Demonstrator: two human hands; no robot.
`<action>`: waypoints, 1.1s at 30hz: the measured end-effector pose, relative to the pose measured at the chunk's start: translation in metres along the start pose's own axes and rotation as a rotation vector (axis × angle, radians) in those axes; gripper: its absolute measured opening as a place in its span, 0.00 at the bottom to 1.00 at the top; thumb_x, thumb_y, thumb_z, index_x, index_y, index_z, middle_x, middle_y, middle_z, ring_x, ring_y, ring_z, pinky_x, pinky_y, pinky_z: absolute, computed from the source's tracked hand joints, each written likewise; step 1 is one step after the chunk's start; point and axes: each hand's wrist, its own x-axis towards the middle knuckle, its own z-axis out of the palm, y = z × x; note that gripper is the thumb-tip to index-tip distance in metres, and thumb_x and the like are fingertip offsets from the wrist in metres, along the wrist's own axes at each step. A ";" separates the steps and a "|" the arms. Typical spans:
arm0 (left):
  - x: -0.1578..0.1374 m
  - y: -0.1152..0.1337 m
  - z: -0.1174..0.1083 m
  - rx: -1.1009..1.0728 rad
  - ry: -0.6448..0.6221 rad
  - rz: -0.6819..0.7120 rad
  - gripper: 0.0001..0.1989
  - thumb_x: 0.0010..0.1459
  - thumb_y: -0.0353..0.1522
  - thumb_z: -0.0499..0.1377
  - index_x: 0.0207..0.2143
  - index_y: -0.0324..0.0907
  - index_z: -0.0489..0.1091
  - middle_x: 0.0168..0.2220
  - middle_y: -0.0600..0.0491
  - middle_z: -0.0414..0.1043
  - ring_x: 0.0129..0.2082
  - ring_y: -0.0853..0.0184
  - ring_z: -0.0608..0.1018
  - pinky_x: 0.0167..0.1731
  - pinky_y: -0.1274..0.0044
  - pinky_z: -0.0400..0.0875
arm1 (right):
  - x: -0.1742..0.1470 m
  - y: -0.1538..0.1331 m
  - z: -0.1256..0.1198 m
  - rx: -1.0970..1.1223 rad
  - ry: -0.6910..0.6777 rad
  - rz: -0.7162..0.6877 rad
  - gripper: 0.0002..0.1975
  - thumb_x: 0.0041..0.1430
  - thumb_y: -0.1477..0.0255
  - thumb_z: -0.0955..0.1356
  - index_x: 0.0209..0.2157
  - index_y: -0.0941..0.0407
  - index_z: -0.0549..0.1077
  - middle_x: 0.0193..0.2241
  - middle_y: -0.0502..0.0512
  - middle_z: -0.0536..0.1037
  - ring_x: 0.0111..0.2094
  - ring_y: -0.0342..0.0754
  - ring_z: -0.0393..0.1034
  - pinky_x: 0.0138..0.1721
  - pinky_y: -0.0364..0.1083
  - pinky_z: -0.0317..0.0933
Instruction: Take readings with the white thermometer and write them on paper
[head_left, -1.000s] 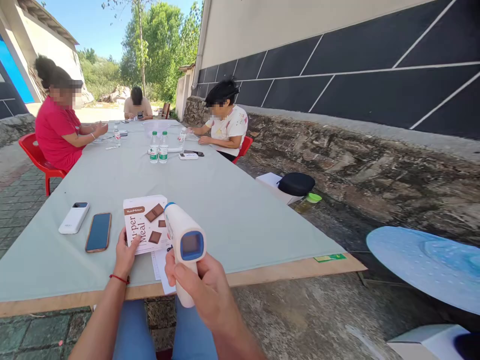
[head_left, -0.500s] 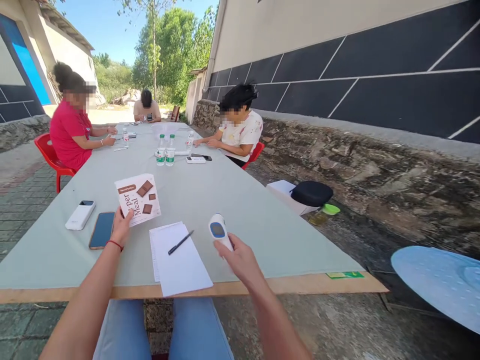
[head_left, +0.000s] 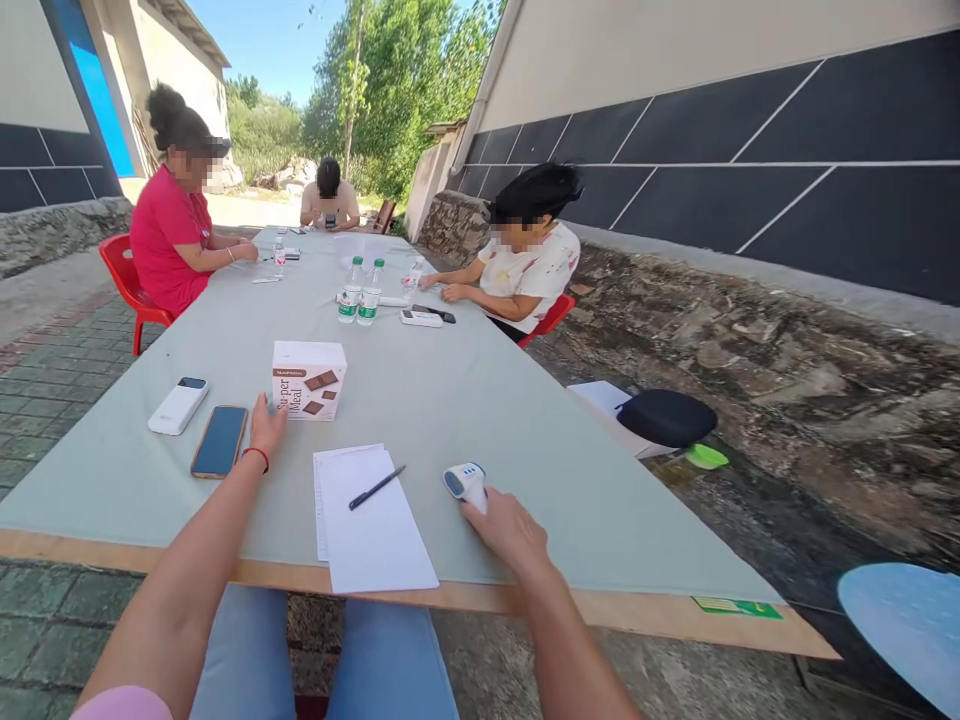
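Note:
A white box (head_left: 319, 385) printed with chocolate pieces and "Su-per Meal" stands upright on the table. My left hand (head_left: 267, 428) is at its lower left side, thumb against the front and fingers curled along the edge, partly hidden. In my right hand (head_left: 510, 530) is a white and blue infrared thermometer (head_left: 466, 485), gripped by its handle low over the table; whether it touches the cloth I cannot tell. White paper sheets (head_left: 379, 545) lie between my hands with a black pen (head_left: 376, 488) on top. A smartphone (head_left: 220, 441) rests just left of my left hand.
A white power bank (head_left: 178, 406) lies at the left. Two green-capped water bottles (head_left: 359, 292) stand farther up the table (head_left: 480, 400), near another white device (head_left: 421, 317). Three people sit around it. Beyond the right edge are a black case (head_left: 667, 418) and a blue round surface (head_left: 907, 620).
My left hand has brought the box from tilted in the air to upright on the table. My right hand has lowered and turned the thermometer. The view has shifted left.

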 end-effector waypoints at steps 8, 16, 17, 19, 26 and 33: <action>-0.086 0.005 0.003 0.457 -0.189 0.171 0.16 0.52 0.34 0.62 0.44 0.43 0.65 0.49 0.46 0.66 0.54 0.56 0.68 0.57 0.62 0.57 | 0.007 -0.063 0.014 0.001 0.217 -0.535 0.17 0.64 0.74 0.61 0.50 0.51 0.75 0.41 0.58 0.76 0.44 0.52 0.68 0.44 0.47 0.56; -0.110 0.025 0.003 0.637 -0.277 0.270 0.21 0.52 0.35 0.63 0.48 0.44 0.66 0.50 0.45 0.66 0.54 0.55 0.67 0.61 0.56 0.47 | 0.038 -0.070 0.015 -0.157 0.089 -0.927 0.11 0.61 0.77 0.64 0.36 0.53 0.78 0.33 0.56 0.77 0.39 0.50 0.69 0.41 0.47 0.56; -0.111 0.026 0.004 0.634 -0.281 0.267 0.21 0.52 0.35 0.63 0.49 0.44 0.67 0.50 0.45 0.66 0.54 0.55 0.67 0.61 0.56 0.47 | 0.040 -0.066 0.014 -0.127 0.091 -0.955 0.10 0.60 0.77 0.63 0.35 0.54 0.77 0.33 0.57 0.77 0.38 0.50 0.69 0.40 0.47 0.57; -0.113 0.027 0.005 0.630 -0.301 0.273 0.21 0.52 0.35 0.63 0.50 0.46 0.68 0.51 0.45 0.65 0.55 0.55 0.66 0.61 0.55 0.46 | 0.041 -0.062 0.013 0.018 0.113 -0.959 0.08 0.59 0.75 0.63 0.34 0.55 0.74 0.31 0.56 0.76 0.35 0.50 0.69 0.38 0.47 0.58; -0.116 0.027 0.007 0.575 -0.364 0.270 0.16 0.52 0.35 0.64 0.45 0.48 0.74 0.53 0.46 0.63 0.61 0.52 0.60 0.63 0.53 0.42 | 0.006 -0.124 0.032 1.055 0.100 -0.463 0.08 0.49 0.64 0.65 0.28 0.54 0.66 0.20 0.46 0.69 0.23 0.44 0.63 0.28 0.44 0.59; -0.115 0.026 0.008 0.563 -0.362 0.262 0.15 0.51 0.37 0.64 0.43 0.48 0.75 0.53 0.46 0.64 0.61 0.52 0.60 0.63 0.53 0.43 | -0.017 -0.181 0.054 1.262 0.019 -0.202 0.10 0.40 0.63 0.67 0.24 0.55 0.69 0.20 0.49 0.72 0.23 0.45 0.64 0.27 0.45 0.60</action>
